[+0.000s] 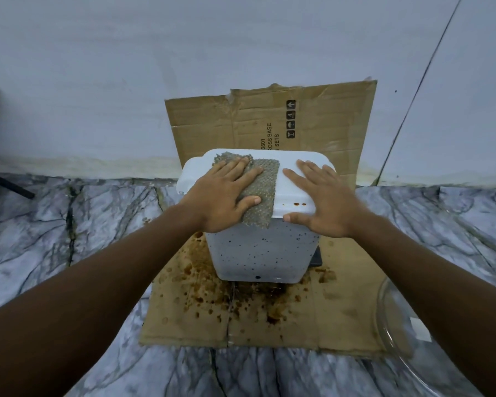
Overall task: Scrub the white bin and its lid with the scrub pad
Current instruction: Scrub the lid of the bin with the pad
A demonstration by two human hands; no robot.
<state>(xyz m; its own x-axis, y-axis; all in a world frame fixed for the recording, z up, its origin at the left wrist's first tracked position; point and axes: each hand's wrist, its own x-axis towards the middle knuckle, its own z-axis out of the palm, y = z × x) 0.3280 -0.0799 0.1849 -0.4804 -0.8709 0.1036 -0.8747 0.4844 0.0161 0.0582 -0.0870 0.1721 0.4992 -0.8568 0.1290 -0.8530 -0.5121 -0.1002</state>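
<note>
Spread fingers point(238, 167) press scrub pad point(265, 181) and lid point(292, 197); cardboard point(312, 124) reads "ROSS BASE".

Veined marble floor point(55, 224), pale wall point(184, 53)

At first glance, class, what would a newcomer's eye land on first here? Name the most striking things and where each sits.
The white bin stands mid-frame on brown-stained cardboard, its front speckled with dark spots. On its lid, the left hand presses a grey scrub pad flat while the right hand rests beside it.
</note>
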